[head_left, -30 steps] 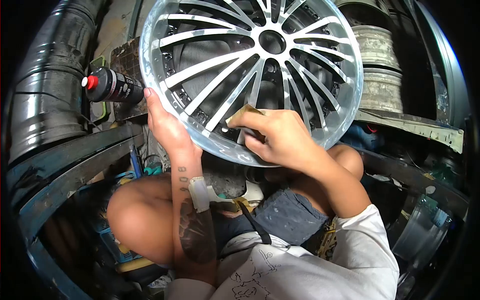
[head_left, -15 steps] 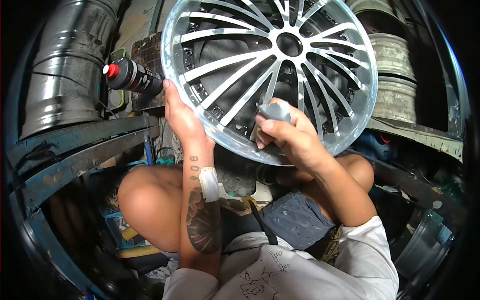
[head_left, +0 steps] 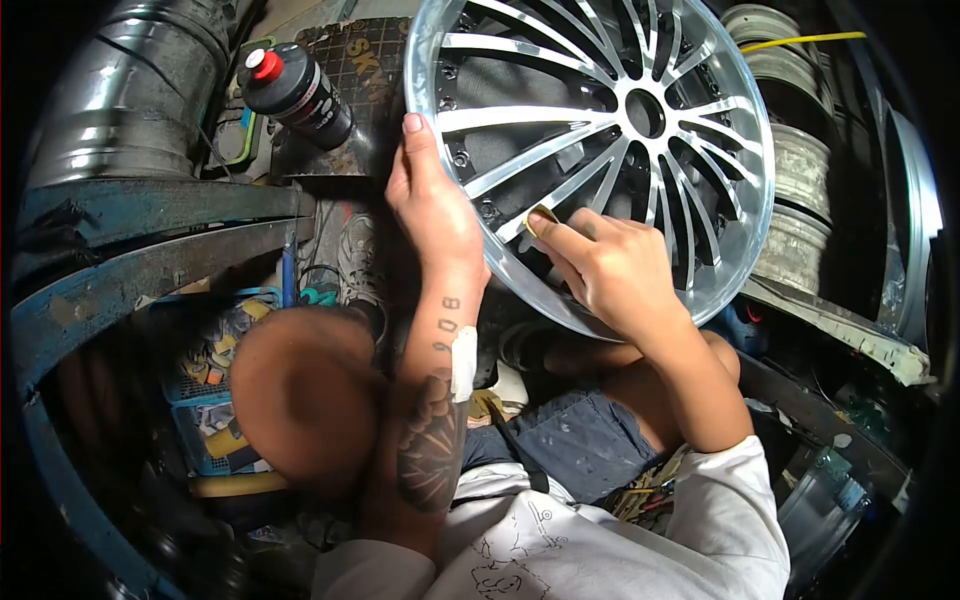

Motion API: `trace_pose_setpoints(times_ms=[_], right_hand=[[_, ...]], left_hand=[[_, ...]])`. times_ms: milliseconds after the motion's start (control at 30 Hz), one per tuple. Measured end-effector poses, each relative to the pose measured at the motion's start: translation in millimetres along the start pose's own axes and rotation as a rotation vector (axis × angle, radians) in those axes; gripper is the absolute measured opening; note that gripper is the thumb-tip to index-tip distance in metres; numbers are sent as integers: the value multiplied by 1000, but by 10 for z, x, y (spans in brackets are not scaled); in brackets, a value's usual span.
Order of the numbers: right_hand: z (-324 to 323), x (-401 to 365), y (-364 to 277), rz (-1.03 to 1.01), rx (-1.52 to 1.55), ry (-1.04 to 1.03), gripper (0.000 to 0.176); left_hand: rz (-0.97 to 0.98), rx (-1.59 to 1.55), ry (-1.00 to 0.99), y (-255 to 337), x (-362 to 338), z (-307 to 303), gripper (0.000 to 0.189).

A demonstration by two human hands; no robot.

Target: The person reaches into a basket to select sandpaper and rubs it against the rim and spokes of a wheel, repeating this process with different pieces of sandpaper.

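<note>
- Bottle point(head_left: 300, 98): black, red cap point(head_left: 265, 65) on, upright on dark gridded surface point(head_left: 350, 65), just left of wheel. Opaque, so contents can't be seen.
- Blue basket point(head_left: 183, 390): lower left, holding yellow, brown and grey scraps. Can't tell if it's one basket or two.
- Wheel point(head_left: 600, 124): in front of person, spoked face to camera, held between both hands' reach.
- Left hand point(head_left: 440, 205): clasps wheel at left rim, thumb laid on the rim edge; remaining fingers mostly out of sight behind.
- Right hand point(head_left: 615, 265): thumb and forefinger pinch small yellowish sheet point(head_left: 540, 214), other fingers curled under.
- Sheet: at fingertips, over outer end of a lower-left spoke, near rim. Mostly covered by hand; can't tell how much of it touches metal.
- Wheel top cut off by frame; right hand covers part of lower spokes.
- Knee point(head_left: 310, 400) blurred, beside basket.
- Stacked rims point(head_left: 790, 190) at right, partly in shadow.
- Metal cylinder point(head_left: 125, 95) upper left, cut off. Lower corners too dark to make out.
</note>
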State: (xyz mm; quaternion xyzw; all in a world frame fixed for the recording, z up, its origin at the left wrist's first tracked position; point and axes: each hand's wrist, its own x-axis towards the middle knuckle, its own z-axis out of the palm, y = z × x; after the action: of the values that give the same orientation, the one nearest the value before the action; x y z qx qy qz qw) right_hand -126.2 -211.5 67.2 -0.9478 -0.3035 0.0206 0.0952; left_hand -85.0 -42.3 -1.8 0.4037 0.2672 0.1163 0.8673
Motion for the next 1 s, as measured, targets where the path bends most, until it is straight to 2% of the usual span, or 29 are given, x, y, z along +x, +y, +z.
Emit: trace_pose_setpoints(times_ms=[33, 133, 267, 467, 633, 867, 900, 1000], right_hand=[[-24, 33, -28, -33, -89, -39, 26], [-10, 106, -39, -75, -76, -23, 32], [-66, 93, -86, -40, -112, -104, 37], [-15, 133, -78, -48, -73, -70, 37], [-17, 69, -105, 0, -104, -106, 39], [-173, -52, -140, 113, -13, -3, 46], [-174, 1, -139, 82, -33, 60, 44], [3, -10, -58, -55, -162, -3, 41]], left_hand=[[0, 9, 3, 2, 6, -10, 51], [-20, -42, 77, -26, -25, 27, 51], [23, -28, 88, -14, -37, 32, 53], [30, -13, 95, -16, -28, 26, 52], [5, -14, 89, 19, 2, 49, 51], [18, -3, 9, -53, 29, -16, 49], [14, -1, 9, -56, 38, -32, 49], [8, -33, 46, -37, -10, 13, 51]])
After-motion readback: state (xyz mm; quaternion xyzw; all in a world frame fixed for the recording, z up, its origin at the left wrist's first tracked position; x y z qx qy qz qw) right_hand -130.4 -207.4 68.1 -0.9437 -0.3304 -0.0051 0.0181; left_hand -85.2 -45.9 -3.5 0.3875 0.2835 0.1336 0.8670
